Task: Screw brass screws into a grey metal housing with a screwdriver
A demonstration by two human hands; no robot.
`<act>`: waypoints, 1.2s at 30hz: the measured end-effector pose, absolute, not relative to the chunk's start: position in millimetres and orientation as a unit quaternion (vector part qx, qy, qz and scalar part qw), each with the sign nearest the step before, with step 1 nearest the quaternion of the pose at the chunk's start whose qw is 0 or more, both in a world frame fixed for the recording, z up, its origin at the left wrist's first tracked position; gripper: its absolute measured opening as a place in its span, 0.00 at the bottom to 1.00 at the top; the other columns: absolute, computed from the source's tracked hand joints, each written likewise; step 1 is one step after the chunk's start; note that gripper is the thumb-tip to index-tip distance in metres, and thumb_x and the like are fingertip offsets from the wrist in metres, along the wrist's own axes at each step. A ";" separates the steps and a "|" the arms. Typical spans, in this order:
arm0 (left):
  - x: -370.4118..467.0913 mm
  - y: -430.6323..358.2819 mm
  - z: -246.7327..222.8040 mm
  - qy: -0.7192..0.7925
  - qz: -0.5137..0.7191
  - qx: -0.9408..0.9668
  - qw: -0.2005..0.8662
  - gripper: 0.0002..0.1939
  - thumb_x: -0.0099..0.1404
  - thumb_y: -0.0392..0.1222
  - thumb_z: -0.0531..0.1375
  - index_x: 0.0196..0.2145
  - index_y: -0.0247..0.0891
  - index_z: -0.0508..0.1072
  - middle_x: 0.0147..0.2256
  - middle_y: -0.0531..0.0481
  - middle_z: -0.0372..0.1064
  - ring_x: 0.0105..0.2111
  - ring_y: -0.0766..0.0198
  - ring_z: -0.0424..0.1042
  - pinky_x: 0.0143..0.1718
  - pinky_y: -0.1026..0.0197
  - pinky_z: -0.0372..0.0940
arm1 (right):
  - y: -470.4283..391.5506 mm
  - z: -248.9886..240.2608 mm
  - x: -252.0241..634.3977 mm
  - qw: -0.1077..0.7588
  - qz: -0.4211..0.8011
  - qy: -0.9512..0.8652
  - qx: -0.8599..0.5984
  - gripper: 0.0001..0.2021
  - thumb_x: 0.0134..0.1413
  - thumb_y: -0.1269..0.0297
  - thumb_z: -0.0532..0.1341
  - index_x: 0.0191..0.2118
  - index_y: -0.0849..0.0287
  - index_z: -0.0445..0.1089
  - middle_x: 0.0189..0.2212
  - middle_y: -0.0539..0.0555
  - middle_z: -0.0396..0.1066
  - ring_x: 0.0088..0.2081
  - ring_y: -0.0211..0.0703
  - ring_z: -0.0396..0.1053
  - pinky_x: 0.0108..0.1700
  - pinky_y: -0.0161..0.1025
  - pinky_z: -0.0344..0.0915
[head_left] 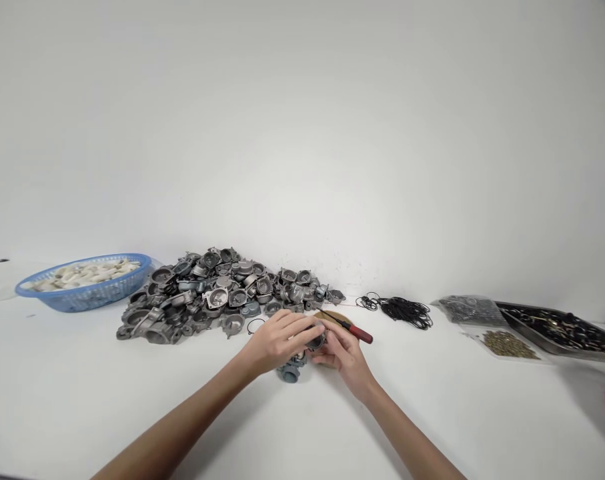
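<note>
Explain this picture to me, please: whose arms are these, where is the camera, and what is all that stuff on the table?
No machine here: a person wears a camera on the head, looking forward and down, so you see their own two arms reaching out. The left hand and right hand together hold a small grey metal part just above the white table. Behind the hands lies a heap of similar metal castings, and a screwdriver with a red handle. Far left stands a blue basket of pale pieces. To the right lie black rubber rings, a clear bag of small dark parts, a patch of little brass-coloured bits, and a metal tray of dark parts.
</note>
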State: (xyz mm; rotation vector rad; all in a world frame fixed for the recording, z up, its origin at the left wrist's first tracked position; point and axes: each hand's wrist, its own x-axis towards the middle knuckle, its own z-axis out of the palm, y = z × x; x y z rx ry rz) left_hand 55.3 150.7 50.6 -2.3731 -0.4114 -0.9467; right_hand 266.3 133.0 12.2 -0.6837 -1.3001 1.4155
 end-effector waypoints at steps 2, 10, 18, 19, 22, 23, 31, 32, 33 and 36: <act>53.8 149.8 39.4 -0.157 -0.376 -0.875 0.261 0.18 0.72 0.32 0.58 0.58 0.36 0.65 0.54 0.42 0.71 0.53 0.57 0.70 0.48 0.54 0.65 | 134.9 9.4 265.4 0.520 0.607 -0.531 -0.281 0.26 0.56 0.47 0.68 0.56 0.56 0.72 0.37 0.54 0.74 0.38 0.47 0.76 0.46 0.51 0.75; 51.2 145.9 25.9 -0.202 -0.374 -0.871 0.247 0.21 0.71 0.27 0.55 0.59 0.38 0.64 0.61 0.44 0.64 0.60 0.52 0.63 0.55 0.50 0.63 | 131.6 10.1 259.5 0.545 0.633 -0.490 -0.249 0.22 0.50 0.54 0.73 0.50 0.53 0.73 0.44 0.56 0.74 0.43 0.50 0.76 0.47 0.52 0.74; 54.1 125.7 6.5 -0.515 -0.328 -0.791 0.021 0.19 0.64 0.58 0.63 0.46 0.44 0.70 0.44 0.48 0.69 0.36 0.55 0.73 0.31 0.57 0.65 | 135.5 17.1 272.2 0.618 0.492 -0.545 -0.280 0.22 0.52 0.53 0.71 0.51 0.53 0.70 0.48 0.59 0.73 0.44 0.55 0.77 0.50 0.55 0.73; 54.1 124.4 4.7 -0.530 -0.307 -0.791 -0.008 0.20 0.62 0.58 0.64 0.44 0.44 0.70 0.43 0.49 0.69 0.35 0.56 0.72 0.31 0.57 0.65 | 136.8 17.1 274.8 0.624 0.469 -0.557 -0.283 0.22 0.53 0.53 0.71 0.52 0.53 0.70 0.48 0.59 0.73 0.44 0.55 0.77 0.49 0.54 0.73; 51.6 123.7 5.6 -0.527 -0.288 -0.793 -0.104 0.18 0.60 0.52 0.66 0.45 0.45 0.69 0.43 0.51 0.68 0.39 0.55 0.72 0.38 0.55 0.66 | 140.4 14.6 281.8 0.631 0.392 -0.601 -0.293 0.22 0.53 0.56 0.71 0.52 0.54 0.69 0.51 0.61 0.71 0.45 0.53 0.76 0.46 0.49 0.74; 49.7 124.4 7.7 -0.512 -0.291 -0.797 -0.136 0.18 0.60 0.49 0.66 0.46 0.46 0.69 0.44 0.51 0.69 0.43 0.54 0.71 0.43 0.54 0.66 | 141.5 13.3 283.7 0.632 0.364 -0.618 -0.295 0.21 0.53 0.57 0.70 0.52 0.54 0.69 0.52 0.61 0.69 0.46 0.53 0.75 0.46 0.47 0.75; 33.9 136.5 11.5 -0.340 -0.321 -0.781 -0.413 0.33 0.58 0.41 0.69 0.59 0.45 0.63 0.56 0.44 0.66 0.57 0.51 0.66 0.57 0.50 0.64 | 139.3 13.7 291.1 0.531 0.150 -0.780 -0.296 0.19 0.55 0.65 0.68 0.53 0.53 0.71 0.53 0.62 0.68 0.52 0.56 0.71 0.50 0.50 0.73; 33.7 138.5 8.5 -0.329 -0.331 -0.770 -0.436 0.35 0.57 0.41 0.70 0.59 0.45 0.63 0.56 0.43 0.66 0.58 0.50 0.65 0.56 0.49 0.65 | 137.5 15.0 290.5 0.511 0.130 -0.796 -0.298 0.18 0.55 0.66 0.68 0.52 0.53 0.72 0.53 0.62 0.68 0.53 0.56 0.70 0.52 0.51 0.72; 33.7 140.6 5.1 -0.319 -0.337 -0.758 -0.458 0.36 0.56 0.40 0.71 0.59 0.44 0.62 0.56 0.41 0.66 0.58 0.49 0.65 0.55 0.49 0.66 | 135.6 15.9 289.5 0.494 0.115 -0.810 -0.295 0.18 0.55 0.66 0.67 0.52 0.53 0.73 0.52 0.62 0.69 0.54 0.57 0.69 0.53 0.53 0.72; 33.1 146.4 -5.0 -0.302 -0.344 -0.729 -0.510 0.42 0.54 0.40 0.73 0.62 0.45 0.59 0.57 0.37 0.65 0.60 0.47 0.64 0.55 0.47 0.66 | 131.5 15.9 285.3 0.466 0.093 -0.835 -0.278 0.17 0.56 0.67 0.66 0.52 0.52 0.73 0.52 0.62 0.69 0.53 0.57 0.70 0.53 0.54 0.71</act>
